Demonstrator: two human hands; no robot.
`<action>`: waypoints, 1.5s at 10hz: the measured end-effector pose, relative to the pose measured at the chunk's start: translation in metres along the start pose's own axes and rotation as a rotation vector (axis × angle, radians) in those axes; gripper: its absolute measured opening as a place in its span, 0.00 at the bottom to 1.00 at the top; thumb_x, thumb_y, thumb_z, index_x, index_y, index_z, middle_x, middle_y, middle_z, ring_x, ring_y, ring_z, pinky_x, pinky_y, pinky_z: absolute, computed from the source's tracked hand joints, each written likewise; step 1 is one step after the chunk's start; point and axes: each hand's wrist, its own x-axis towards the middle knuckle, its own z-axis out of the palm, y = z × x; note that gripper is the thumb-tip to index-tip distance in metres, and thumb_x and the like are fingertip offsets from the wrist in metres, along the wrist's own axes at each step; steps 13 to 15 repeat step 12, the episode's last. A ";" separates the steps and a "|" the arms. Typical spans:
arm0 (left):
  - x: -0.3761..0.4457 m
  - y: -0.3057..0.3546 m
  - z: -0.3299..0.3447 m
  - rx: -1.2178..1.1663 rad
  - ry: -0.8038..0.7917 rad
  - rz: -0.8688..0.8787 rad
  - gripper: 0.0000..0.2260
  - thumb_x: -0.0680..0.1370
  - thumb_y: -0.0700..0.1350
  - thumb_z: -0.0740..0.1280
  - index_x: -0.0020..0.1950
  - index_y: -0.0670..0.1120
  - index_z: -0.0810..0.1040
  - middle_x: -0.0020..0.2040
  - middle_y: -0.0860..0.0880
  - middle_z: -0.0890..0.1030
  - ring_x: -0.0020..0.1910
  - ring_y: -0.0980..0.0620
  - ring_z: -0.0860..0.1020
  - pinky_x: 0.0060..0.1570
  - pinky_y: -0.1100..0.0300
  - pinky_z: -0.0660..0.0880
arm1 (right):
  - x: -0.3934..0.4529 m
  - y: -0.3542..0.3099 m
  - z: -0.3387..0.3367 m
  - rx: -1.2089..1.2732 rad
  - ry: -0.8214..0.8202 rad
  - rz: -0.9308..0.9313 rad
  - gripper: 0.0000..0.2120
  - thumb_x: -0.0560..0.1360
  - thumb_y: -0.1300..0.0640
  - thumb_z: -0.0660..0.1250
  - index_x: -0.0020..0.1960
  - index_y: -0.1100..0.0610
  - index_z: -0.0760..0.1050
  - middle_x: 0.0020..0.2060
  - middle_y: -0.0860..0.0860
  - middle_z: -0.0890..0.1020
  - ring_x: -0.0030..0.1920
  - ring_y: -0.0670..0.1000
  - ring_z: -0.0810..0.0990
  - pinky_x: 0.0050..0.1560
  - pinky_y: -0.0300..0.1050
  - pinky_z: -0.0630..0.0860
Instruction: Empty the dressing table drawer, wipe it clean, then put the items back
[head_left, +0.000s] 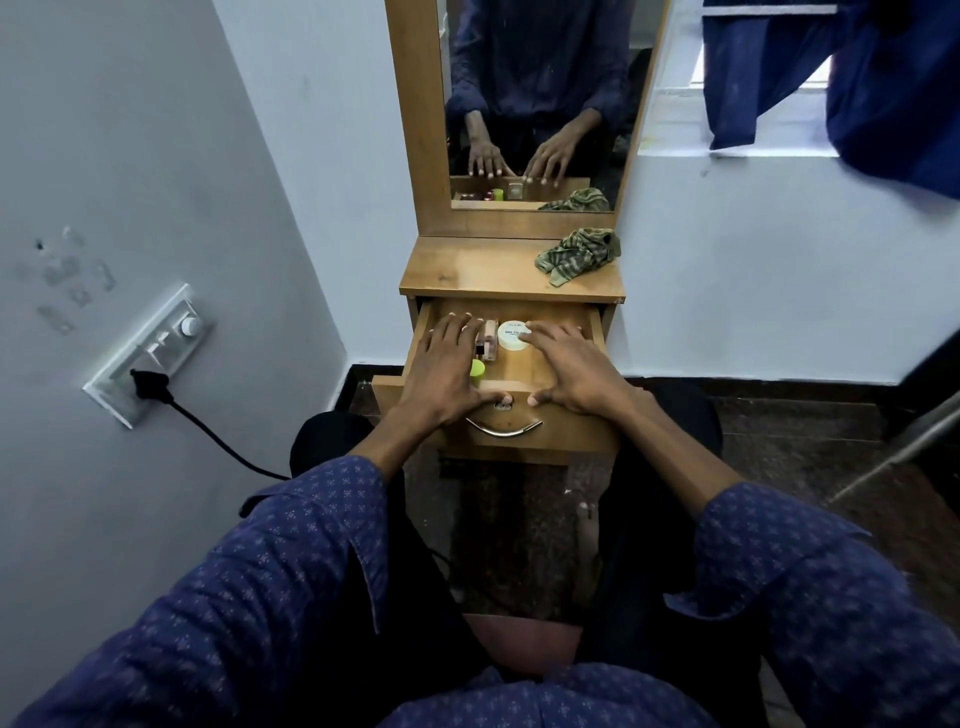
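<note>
The wooden drawer (571, 317) of the dressing table stands pulled out. Inside it lie a round white jar (510, 335), a small pinkish box (488, 342) and a lime-green cap (478, 368). My left hand (447, 366) lies flat over the drawer's left side, fingers straight, its thumb on the front edge by the metal handle (503, 428). My right hand (569, 366) lies flat over the right side, fingertips touching the white jar, thumb on the front edge. A crumpled green striped cloth (576, 255) rests on the tabletop at the right.
A mirror (530, 104) rises behind the tabletop (467, 270). On the left wall sits a switch panel with a black plug (148, 387) and cable. A blue curtain (831, 78) hangs at the window, upper right. A metal rod (893, 452) leans at the right.
</note>
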 end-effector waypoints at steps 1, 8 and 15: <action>0.010 -0.001 0.004 0.013 -0.029 -0.040 0.52 0.70 0.70 0.74 0.84 0.47 0.57 0.84 0.45 0.60 0.84 0.44 0.55 0.82 0.44 0.53 | 0.009 0.003 0.000 -0.016 0.024 0.006 0.52 0.69 0.49 0.82 0.84 0.52 0.56 0.84 0.48 0.54 0.82 0.57 0.52 0.75 0.65 0.62; 0.161 -0.041 0.056 0.345 0.044 0.221 0.46 0.80 0.69 0.48 0.85 0.37 0.42 0.85 0.36 0.42 0.85 0.38 0.39 0.81 0.36 0.46 | 0.140 0.061 0.018 -0.041 0.132 -0.141 0.44 0.78 0.62 0.65 0.85 0.58 0.43 0.85 0.53 0.43 0.83 0.53 0.35 0.83 0.56 0.45; 0.198 -0.030 0.013 0.279 -0.328 0.079 0.47 0.80 0.64 0.63 0.84 0.33 0.49 0.84 0.32 0.50 0.84 0.32 0.48 0.80 0.33 0.51 | 0.170 0.020 -0.015 0.015 -0.047 0.172 0.40 0.74 0.60 0.57 0.84 0.64 0.50 0.84 0.60 0.50 0.84 0.61 0.45 0.82 0.61 0.50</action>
